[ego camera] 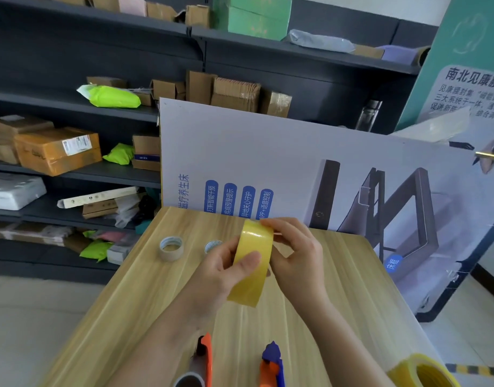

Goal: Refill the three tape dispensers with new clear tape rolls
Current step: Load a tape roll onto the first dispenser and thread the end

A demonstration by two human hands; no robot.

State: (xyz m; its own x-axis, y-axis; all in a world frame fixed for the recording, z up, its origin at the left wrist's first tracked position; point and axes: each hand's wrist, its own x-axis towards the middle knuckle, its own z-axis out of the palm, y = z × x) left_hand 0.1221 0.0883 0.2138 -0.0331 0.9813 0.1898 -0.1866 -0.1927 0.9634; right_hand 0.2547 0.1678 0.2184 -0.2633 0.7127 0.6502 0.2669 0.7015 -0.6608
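Nearest, orange plastic tape dispenser (205, 358) and blue-and-orange one (272, 364) lying unloaded on the wooden bench (128, 317), so refilling judged barely begun; above, glossy yellowish clear tape roll (252, 263) held upright, left hand (220, 272) fingers clamped on it, right hand (296, 252) pinching its top edge.

Dark metal shelving (106, 174) loaded with cardboard boxes (56, 152) fills the wall; a printed display board (296, 163) leans behind the wooden table (145, 297); pale tiled floor (30, 317).
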